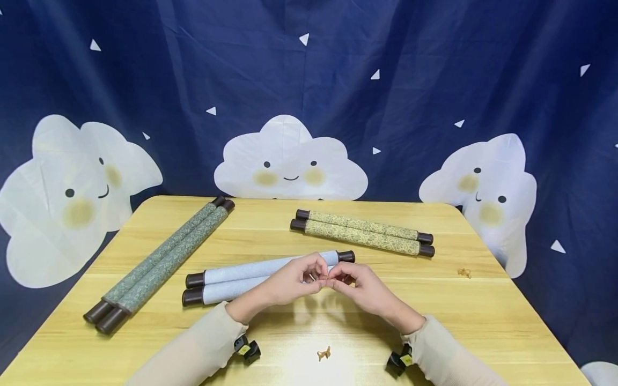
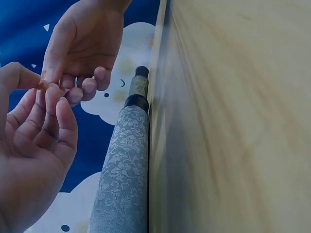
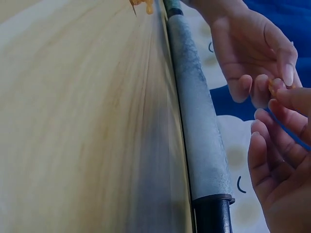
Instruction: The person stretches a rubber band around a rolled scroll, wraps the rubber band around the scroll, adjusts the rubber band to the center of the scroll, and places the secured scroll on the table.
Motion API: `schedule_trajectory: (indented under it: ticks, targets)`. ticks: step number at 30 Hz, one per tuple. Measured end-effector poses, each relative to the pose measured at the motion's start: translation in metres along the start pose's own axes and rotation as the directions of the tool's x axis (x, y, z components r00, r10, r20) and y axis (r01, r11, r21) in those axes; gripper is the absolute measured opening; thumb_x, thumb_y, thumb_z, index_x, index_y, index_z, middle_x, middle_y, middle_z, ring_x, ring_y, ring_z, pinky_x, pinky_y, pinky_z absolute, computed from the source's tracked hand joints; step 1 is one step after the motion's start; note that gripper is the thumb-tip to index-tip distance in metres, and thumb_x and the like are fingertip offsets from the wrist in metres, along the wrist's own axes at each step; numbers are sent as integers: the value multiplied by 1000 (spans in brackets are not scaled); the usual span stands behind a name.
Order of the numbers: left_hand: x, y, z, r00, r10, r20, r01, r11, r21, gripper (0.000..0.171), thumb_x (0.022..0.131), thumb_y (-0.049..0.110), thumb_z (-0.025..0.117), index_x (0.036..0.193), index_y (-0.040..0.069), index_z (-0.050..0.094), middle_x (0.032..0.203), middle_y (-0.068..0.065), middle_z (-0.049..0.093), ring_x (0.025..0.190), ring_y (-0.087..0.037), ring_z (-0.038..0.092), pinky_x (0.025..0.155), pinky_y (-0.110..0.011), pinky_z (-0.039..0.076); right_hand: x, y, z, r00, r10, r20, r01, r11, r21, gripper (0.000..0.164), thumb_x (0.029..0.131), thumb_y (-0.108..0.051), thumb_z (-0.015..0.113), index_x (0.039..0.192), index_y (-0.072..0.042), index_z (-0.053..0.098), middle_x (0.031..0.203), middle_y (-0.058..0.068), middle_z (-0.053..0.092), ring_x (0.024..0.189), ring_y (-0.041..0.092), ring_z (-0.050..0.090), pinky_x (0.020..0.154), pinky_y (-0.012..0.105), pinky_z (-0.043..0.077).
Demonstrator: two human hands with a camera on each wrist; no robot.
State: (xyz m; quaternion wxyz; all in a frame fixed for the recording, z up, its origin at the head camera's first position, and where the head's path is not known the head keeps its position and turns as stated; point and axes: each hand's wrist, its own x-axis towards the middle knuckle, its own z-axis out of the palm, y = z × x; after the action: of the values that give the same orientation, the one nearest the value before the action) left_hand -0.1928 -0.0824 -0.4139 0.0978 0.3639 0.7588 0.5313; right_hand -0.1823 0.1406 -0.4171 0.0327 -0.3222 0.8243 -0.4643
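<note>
My left hand [image 1: 295, 280] and right hand [image 1: 363, 289] meet fingertip to fingertip above the table. Between them, thumbs and forefingers pinch a tiny amber-brown piece [image 2: 44, 84], mostly covered by the fingers; its kind I cannot tell. The other fingers are loosely bent. Right behind the hands lies a pale blue patterned scroll [image 1: 236, 289], rolled in from both ends, with dark brown rod ends; the left hand overlaps it in the head view. A small, twisted amber-brown piece [image 1: 324, 353] lies on the table between the forearms.
On the left a green patterned scroll [image 1: 166, 257] lies slantwise, rolled as a double roll. At the back right rests a yellow patterned scroll [image 1: 362, 231]. Another small amber-brown piece [image 1: 464, 273] is near the right edge of the wooden table [image 1: 487, 321]. Behind hangs a blue cloud-printed curtain [image 1: 270, 69].
</note>
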Motion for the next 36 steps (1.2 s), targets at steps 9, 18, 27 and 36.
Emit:
schedule_trajectory:
  ticks: [9,18,27,36]
  targets:
    - [1,-3,0,999,-43,-28,45,996,76,17,89,6,69,98,16,59,87,5,61,82,-12,58,73,-28,54,1,-1,0,996,-35,-87,32,999,-41,15,97,-24,62,105,-17,73,96,-6,68,83,12,62,74,29,55]
    - [2,-6,-1,998,-37,-54,45,986,163,5,94,26,67,96,21,69,90,12,62,86,-8,58,76,-27,53,2,-2,2,986,0,-167,-5,1000,-30,11,93,-5,65,101,-7,73,91,2,68,76,11,59,67,29,54]
    - [2,-7,0,998,-25,-61,34,987,154,9,94,35,66,95,27,69,101,13,62,93,-9,59,78,-29,54,2,-1,-2,995,29,-90,-28,999,16,11,93,-16,67,104,-16,70,95,-4,67,78,17,60,68,29,53]
    - [2,-6,1,999,-35,-32,39,993,114,7,94,24,67,95,17,66,93,8,64,88,-10,60,77,-30,54,0,0,-3,999,17,-44,-16,1000,24,6,93,-18,67,99,-18,67,92,-3,64,77,15,57,66,31,52]
